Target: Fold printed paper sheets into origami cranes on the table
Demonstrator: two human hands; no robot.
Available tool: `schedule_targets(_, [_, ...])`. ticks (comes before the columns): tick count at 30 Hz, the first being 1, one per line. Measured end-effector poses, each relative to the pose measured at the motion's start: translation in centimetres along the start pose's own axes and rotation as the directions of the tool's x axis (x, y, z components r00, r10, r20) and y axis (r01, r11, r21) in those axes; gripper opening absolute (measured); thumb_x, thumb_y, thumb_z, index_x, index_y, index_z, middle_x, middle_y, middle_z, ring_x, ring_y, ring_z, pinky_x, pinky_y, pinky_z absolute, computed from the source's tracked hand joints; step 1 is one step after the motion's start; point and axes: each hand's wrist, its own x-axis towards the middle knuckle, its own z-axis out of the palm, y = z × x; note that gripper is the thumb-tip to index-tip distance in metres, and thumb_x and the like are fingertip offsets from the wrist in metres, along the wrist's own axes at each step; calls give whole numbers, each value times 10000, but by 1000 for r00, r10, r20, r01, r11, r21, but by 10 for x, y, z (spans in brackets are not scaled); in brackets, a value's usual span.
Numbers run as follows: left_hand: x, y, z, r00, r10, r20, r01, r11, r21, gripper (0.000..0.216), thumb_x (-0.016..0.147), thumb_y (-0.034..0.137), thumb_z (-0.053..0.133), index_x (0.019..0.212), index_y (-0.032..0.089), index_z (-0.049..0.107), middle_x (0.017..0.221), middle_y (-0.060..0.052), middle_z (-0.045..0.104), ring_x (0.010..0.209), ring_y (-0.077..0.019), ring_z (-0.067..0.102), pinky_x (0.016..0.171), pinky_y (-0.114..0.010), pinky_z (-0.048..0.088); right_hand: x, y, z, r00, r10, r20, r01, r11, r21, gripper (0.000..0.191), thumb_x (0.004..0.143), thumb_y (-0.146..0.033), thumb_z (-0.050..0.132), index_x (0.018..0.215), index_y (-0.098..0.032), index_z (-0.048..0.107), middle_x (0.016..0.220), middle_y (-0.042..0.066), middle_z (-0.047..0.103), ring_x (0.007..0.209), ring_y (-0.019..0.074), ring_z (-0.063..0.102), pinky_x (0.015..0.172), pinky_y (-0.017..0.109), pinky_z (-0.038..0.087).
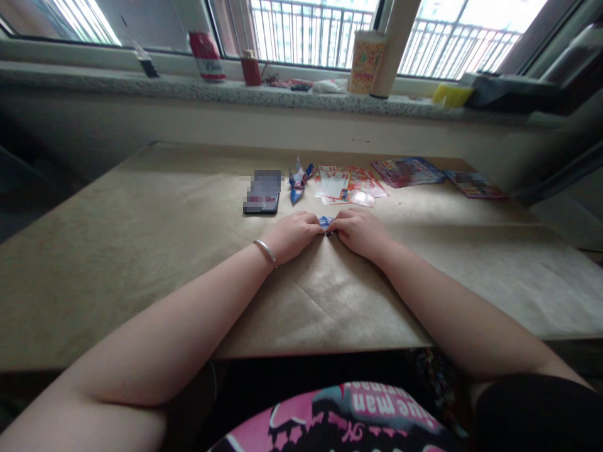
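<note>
A small piece of folded blue printed paper (325, 222) lies low over the table, pinched from both sides. My left hand (296, 234), with a silver bangle (265, 251) at the wrist, has its fingers closed on the paper's left side. The right side is gripped by the closed fingers of my right hand (360, 231). My fingertips hide much of the paper's edges. Just beyond my hands stands a folded paper crane (298, 182) in blue, red and white. Left of it lies a dark phone (262, 192), its screen blurred out.
Orange-and-white printed sheets (351, 185) lie behind my right hand. Further right are blue-and-red printed sheets (407, 171) and another small stack (475, 184). On the windowsill (282, 94) stand a red can (206, 56), a red bottle (250, 68) and a patterned cup (366, 61).
</note>
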Motion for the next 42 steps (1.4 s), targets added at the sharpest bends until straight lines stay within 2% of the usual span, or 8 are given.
schedule_targets(6, [1, 9, -8, 998, -16, 53, 13, 998, 53, 308, 892, 128, 485, 1090, 185, 714, 1014, -94, 666, 957, -206, 595, 869, -337, 506, 4, -3, -1, 999, 33, -6, -33, 999, -10, 289, 812, -129, 549, 916, -260, 785, 919, 49, 711, 913, 220, 598, 829, 334, 428])
schedule_targets(15, [-1, 8, -17, 992, -26, 127, 25, 1000, 8, 309, 866, 116, 480, 1021, 172, 742, 1008, -86, 685, 949, -203, 625, 905, -327, 502, -1, 5, -1, 996, 92, -12, -91, 993, 77, 281, 820, -139, 555, 892, -265, 796, 938, 25, 736, 892, 202, 636, 810, 316, 457])
schedule_targets(20, [5, 16, -17, 989, -107, 102, 102, 993, 51, 295, 873, 145, 467, 963, 144, 748, 966, -117, 673, 927, -230, 609, 871, -356, 508, 2, 5, 1, 994, 102, -38, -98, 991, 95, 287, 787, -113, 559, 866, -251, 799, 911, 38, 734, 891, 209, 638, 844, 323, 471])
schedule_targets(25, [-1, 10, -19, 990, -106, 98, 110, 993, -36, 304, 853, 147, 497, 1005, 177, 759, 1037, -85, 699, 931, -201, 632, 904, -324, 507, -1, 10, 0, 996, 73, -55, -67, 992, 111, 268, 775, -120, 575, 851, -242, 801, 888, 30, 746, 854, 196, 653, 836, 314, 484])
schedule_targets(30, [-2, 15, -23, 983, -123, 139, 120, 992, 28, 312, 868, 162, 471, 978, 162, 764, 1021, -92, 706, 945, -220, 650, 910, -347, 517, -3, 14, 0, 995, 71, -65, -64, 992, 106, 258, 763, -113, 584, 835, -237, 798, 880, 30, 745, 859, 201, 654, 862, 324, 485])
schedule_targets(34, [2, 15, -22, 980, -167, 112, 165, 986, 30, 306, 863, 167, 469, 948, 162, 762, 1021, -90, 696, 951, -216, 644, 900, -330, 521, 0, 17, 4, 991, 111, -73, -102, 989, 107, 234, 754, -125, 602, 807, -239, 799, 842, 43, 729, 841, 213, 641, 832, 338, 490])
schedule_targets(38, [0, 2, -21, 988, -87, 131, 96, 994, -61, 319, 837, 127, 481, 972, 172, 767, 1050, -64, 708, 979, -179, 647, 951, -279, 497, -1, 23, 6, 993, 88, -83, -74, 984, 164, 241, 758, -123, 605, 811, -252, 801, 844, 26, 733, 829, 196, 642, 834, 327, 491])
schedule_targets(42, [-5, -7, -24, 984, -59, 169, 80, 989, -121, 360, 828, 110, 474, 1028, 199, 760, 1120, -26, 713, 1009, -157, 655, 981, -255, 484, -3, 27, 6, 994, 64, -91, -47, 982, 183, 262, 752, -98, 597, 813, -251, 800, 840, 20, 735, 815, 183, 649, 840, 320, 493])
